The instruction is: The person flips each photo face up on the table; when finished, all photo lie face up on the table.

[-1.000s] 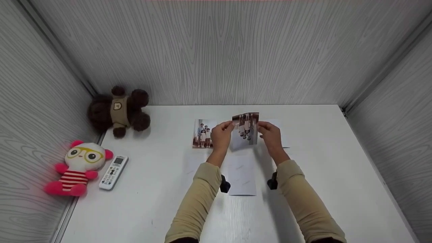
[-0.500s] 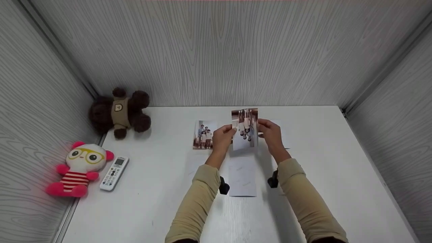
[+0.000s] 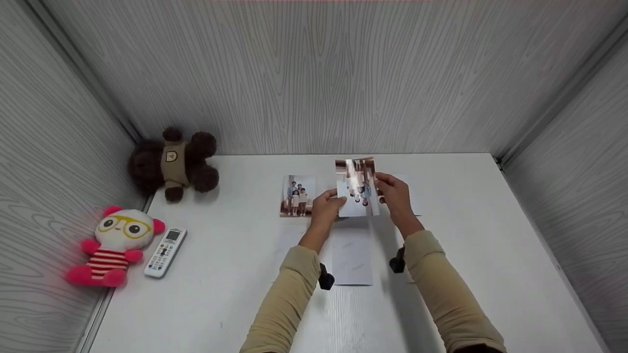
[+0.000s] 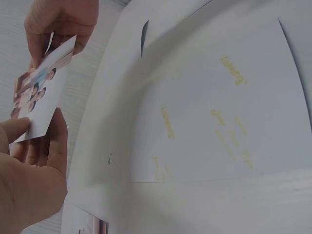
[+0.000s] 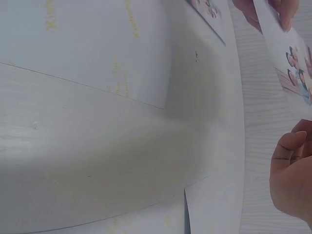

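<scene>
A glossy family photo (image 3: 356, 184) is held up over the white table, its printed people upside down in the head view. My left hand (image 3: 326, 210) pinches it at the lower left, thumb on the printed face and the other fingers behind, as the left wrist view shows. At the opposite edge my right hand (image 3: 395, 197) grips with curled fingers. Flat on the table to the left lies another family photo (image 3: 296, 197), upright in view. Below the hands is a white sheet (image 3: 352, 257), whose faint yellow lettering shows in the left wrist view.
More white sheets lie partly covered, one sheet (image 3: 285, 240) beside the left forearm and one sheet (image 3: 414, 198) behind the right hand. A brown plush toy (image 3: 174, 162), a pink-and-white plush toy (image 3: 117, 240) and a white remote control (image 3: 166, 251) are at the left. Walls (image 3: 314, 78) enclose the table.
The held photo has tipped so its printed face shows more fully, with glare on it now. My left hand has slid down its left edge; the right hand has stayed nearly in place.
</scene>
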Action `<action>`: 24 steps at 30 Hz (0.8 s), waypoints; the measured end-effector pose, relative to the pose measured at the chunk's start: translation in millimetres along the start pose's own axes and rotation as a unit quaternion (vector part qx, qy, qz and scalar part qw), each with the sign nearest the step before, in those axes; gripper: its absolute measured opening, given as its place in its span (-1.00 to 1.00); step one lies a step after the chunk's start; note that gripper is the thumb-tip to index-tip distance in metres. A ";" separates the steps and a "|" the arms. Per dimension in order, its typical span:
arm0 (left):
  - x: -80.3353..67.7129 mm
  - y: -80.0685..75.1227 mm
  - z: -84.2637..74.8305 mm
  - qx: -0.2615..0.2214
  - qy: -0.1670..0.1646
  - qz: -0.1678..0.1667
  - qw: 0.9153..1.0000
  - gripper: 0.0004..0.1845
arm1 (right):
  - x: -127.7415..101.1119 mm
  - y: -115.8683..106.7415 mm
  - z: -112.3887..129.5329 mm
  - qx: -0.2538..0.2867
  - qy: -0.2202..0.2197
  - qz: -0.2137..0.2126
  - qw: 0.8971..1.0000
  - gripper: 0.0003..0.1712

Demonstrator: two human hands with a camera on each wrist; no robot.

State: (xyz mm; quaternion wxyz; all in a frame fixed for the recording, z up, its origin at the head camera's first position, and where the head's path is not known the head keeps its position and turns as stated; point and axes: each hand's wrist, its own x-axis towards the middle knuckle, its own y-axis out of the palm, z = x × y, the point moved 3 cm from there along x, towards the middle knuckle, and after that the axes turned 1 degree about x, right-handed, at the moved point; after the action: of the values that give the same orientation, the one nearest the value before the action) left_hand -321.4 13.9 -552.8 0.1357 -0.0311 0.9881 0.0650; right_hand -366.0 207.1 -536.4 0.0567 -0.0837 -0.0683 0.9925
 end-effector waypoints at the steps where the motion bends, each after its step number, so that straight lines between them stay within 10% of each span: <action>1: -0.3 1.2 1.8 -0.019 -0.009 0.005 1.000 -0.59 | -0.1 -0.1 -0.2 0.002 0.002 -0.001 1.000 -0.63; 6: -2.5 7.0 11.5 -0.092 -0.050 0.015 0.994 -0.56 | -1.1 0.4 -1.5 0.021 0.015 -0.004 1.000 -0.63; 24: -6.7 10.6 18.9 -0.130 -0.060 0.013 0.990 -0.58 | -4.6 4.5 -6.0 0.071 0.041 0.006 0.997 -0.62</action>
State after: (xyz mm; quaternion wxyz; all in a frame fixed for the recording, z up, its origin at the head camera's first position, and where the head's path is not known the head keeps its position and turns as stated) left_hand -310.8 27.2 -567.8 0.1888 -0.0318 0.9617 0.1960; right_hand -360.9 202.9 -542.2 0.0591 -0.1201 0.0053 0.9910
